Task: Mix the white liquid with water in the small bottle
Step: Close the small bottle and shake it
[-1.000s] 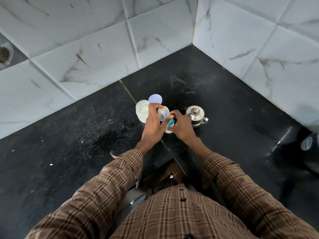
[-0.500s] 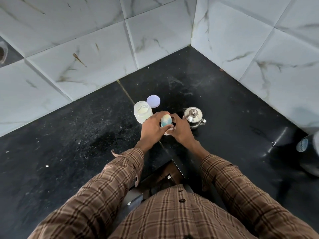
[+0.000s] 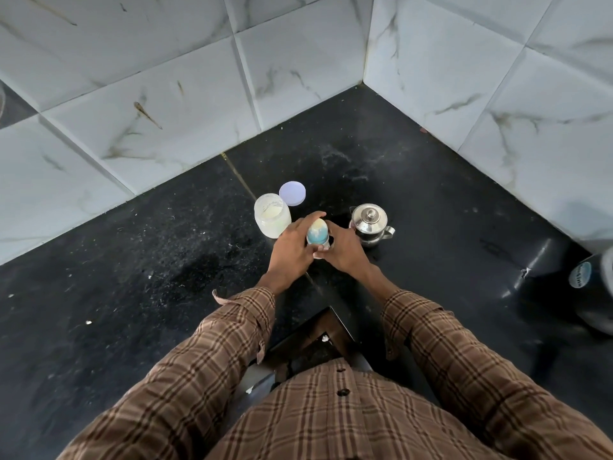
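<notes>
- Black stone counter (image 3: 139,293), flecked with pale specks and dust, fills the middle of the frame and runs into an inner corner at upper centre.
- White marble-look wall tiles (image 3: 185,104) with grey and brown veins rise behind the counter on the upper left and the upper right.
- Open jar (image 3: 272,214) holding white liquid stands upright just left of centre, with its pale round lid (image 3: 292,193) lying flat on the counter just beside it, toward the wall.
- Steel lidded pot (image 3: 369,224) with a small handle stands right of centre, near the right hand.
- Dark rounded container (image 3: 593,293) with a round blue-white label sits at the right edge of the frame.
- Small bottle (image 3: 317,232), topped by a blue and cream dome cap, stands upright at centre, between the two hands and between jar and pot.
- Left hand (image 3: 292,252) curls round the bottle from the left, its fingers arching up beside the cap.
- Right hand (image 3: 341,250) grips the bottle's lower part from the right, its fingers wrapped in under the cap.
- Brown checked sleeves (image 3: 212,356) and shirt front fill the lower frame.
</notes>
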